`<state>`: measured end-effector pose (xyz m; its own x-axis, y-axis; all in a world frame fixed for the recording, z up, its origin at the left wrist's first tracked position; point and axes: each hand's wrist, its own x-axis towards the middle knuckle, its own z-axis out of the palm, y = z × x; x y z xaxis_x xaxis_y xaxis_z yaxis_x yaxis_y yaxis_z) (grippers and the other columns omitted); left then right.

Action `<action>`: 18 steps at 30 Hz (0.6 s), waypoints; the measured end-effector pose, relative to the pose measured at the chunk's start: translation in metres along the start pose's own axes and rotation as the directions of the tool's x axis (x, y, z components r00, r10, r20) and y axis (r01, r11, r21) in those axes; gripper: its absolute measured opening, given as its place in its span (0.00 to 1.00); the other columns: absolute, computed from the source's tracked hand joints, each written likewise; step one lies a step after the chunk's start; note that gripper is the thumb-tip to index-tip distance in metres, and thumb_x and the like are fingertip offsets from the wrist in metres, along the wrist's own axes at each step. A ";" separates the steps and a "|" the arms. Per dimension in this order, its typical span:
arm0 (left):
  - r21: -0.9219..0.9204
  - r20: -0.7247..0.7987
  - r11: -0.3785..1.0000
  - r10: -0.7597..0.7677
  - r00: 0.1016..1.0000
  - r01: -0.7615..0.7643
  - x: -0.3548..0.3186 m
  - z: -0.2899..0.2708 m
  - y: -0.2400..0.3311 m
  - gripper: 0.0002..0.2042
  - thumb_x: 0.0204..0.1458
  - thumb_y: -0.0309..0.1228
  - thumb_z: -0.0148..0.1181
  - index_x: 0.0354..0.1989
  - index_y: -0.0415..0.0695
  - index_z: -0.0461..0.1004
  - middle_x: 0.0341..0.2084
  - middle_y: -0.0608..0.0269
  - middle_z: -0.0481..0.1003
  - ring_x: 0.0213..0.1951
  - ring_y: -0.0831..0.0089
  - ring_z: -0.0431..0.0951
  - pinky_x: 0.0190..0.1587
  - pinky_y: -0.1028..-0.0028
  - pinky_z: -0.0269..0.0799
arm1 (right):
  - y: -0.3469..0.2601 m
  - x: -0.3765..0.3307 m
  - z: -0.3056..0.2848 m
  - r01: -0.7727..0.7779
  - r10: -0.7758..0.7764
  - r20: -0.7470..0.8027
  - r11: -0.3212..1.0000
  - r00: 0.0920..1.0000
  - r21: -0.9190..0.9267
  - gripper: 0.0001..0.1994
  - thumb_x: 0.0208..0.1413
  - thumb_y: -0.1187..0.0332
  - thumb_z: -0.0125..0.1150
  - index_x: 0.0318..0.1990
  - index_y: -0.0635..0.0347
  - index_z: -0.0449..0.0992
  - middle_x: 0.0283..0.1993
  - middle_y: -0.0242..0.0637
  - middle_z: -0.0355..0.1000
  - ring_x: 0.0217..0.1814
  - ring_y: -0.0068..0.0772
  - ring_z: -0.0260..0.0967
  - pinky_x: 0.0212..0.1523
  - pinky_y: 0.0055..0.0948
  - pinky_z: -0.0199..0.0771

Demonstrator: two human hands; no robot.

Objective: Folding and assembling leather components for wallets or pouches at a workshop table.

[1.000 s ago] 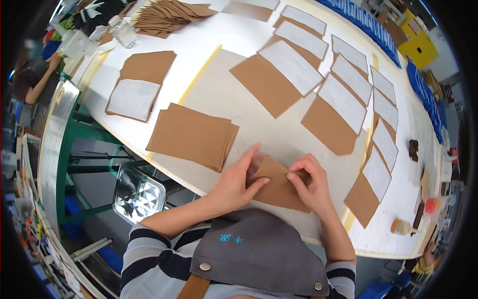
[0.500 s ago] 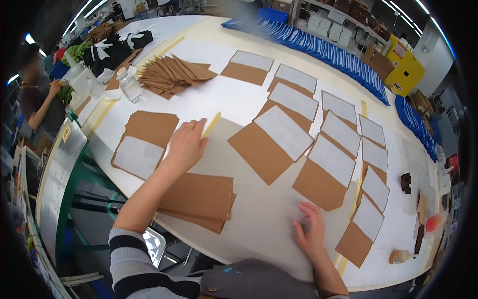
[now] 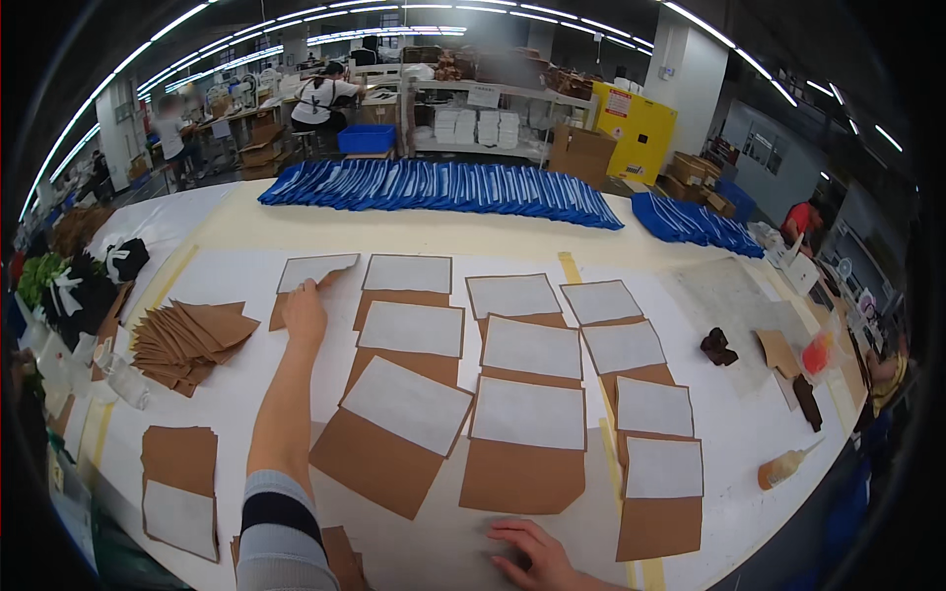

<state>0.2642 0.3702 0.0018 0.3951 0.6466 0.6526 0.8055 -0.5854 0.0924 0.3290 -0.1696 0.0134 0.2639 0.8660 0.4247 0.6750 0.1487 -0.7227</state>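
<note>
Reaching far over the table, my left hand (image 3: 304,313) pinches the near edge of a brown panel with a white patch (image 3: 313,268). The panel's right side is lifted and bent, showing its brown underside. My right hand (image 3: 535,558) is low in the picture, fingers apart and holding nothing, near a brown panel with a cut corner (image 3: 522,479). Similar brown panels with white patches lie overlapping in columns, among them a tilted panel (image 3: 379,463). My left forearm partly covers a stack of plain brown panels (image 3: 342,554) at the near edge.
At left lie a fanned pile of brown pieces (image 3: 187,345), a clear bottle (image 3: 123,379) and a stack of patched panels (image 3: 179,517). A long row of blue pieces (image 3: 434,187) runs along the back. A small glue bottle (image 3: 781,469) and dark brown pieces (image 3: 718,347) lie at right.
My left hand has moved from beside the near-left stack to the far-left panel and lifted part of it. My right hand stays near the front edge. The view has tilted up and turned.
</note>
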 end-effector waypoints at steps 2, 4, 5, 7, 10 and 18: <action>-0.030 -0.092 0.999 -0.021 0.996 0.018 -0.005 -0.064 0.017 0.04 0.58 0.25 0.53 0.39 0.44 0.73 0.34 0.57 0.78 0.36 0.55 0.80 0.35 0.58 0.76 | 0.001 -0.012 0.000 -0.137 0.133 0.101 0.990 0.986 0.032 0.28 0.56 0.69 0.65 0.64 0.59 0.67 0.67 0.47 0.63 0.51 0.43 0.72 0.47 0.35 0.75; -0.282 0.000 0.947 0.157 0.988 -0.151 -0.036 -0.133 0.054 0.05 0.62 0.25 0.50 0.43 0.42 0.71 0.33 0.50 0.78 0.35 0.48 0.79 0.35 0.55 0.74 | -0.019 -0.006 -0.008 -0.091 0.091 -0.002 0.996 0.996 0.000 0.27 0.52 0.70 0.70 0.60 0.60 0.70 0.65 0.48 0.65 0.55 0.45 0.71 0.47 0.35 0.78; -0.335 -0.032 0.900 0.286 0.958 -0.279 -0.061 -0.162 0.079 0.04 0.61 0.24 0.52 0.42 0.42 0.71 0.29 0.50 0.77 0.31 0.48 0.78 0.32 0.56 0.73 | -0.027 0.001 -0.016 -0.064 0.059 -0.093 0.997 0.994 -0.053 0.26 0.48 0.71 0.74 0.56 0.61 0.73 0.63 0.48 0.67 0.59 0.47 0.71 0.47 0.36 0.80; -0.375 0.080 0.822 0.489 0.868 -0.428 -0.119 -0.226 0.123 0.08 0.55 0.22 0.57 0.43 0.43 0.72 0.30 0.55 0.77 0.30 0.54 0.78 0.30 0.61 0.74 | -0.036 0.009 -0.028 0.021 -0.054 -0.169 0.982 0.984 -0.188 0.27 0.48 0.72 0.72 0.58 0.59 0.72 0.61 0.46 0.69 0.59 0.45 0.71 0.46 0.33 0.80; -0.554 0.088 0.615 0.713 0.696 -0.560 -0.215 -0.297 0.156 0.13 0.48 0.21 0.59 0.43 0.40 0.74 0.28 0.60 0.72 0.30 0.62 0.77 0.35 0.62 0.73 | -0.056 0.007 -0.041 0.171 -0.206 -0.072 0.927 0.976 -0.333 0.28 0.47 0.73 0.71 0.59 0.59 0.72 0.61 0.45 0.69 0.61 0.44 0.70 0.45 0.33 0.81; -0.683 0.479 0.645 0.750 0.456 -0.343 -0.320 -0.359 0.159 0.12 0.49 0.28 0.63 0.43 0.41 0.76 0.35 0.62 0.76 0.41 0.64 0.74 0.43 0.67 0.69 | -0.051 -0.090 -0.061 0.017 0.033 0.306 0.987 0.951 -0.159 0.19 0.46 0.81 0.64 0.48 0.61 0.78 0.45 0.37 0.78 0.49 0.33 0.78 0.46 0.32 0.80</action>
<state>0.1076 -0.1049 0.0776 0.9959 0.0901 0.0061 0.0823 -0.9334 0.3492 0.3125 -0.2840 0.0453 0.0625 0.9751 0.2130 0.7801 0.0854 -0.6198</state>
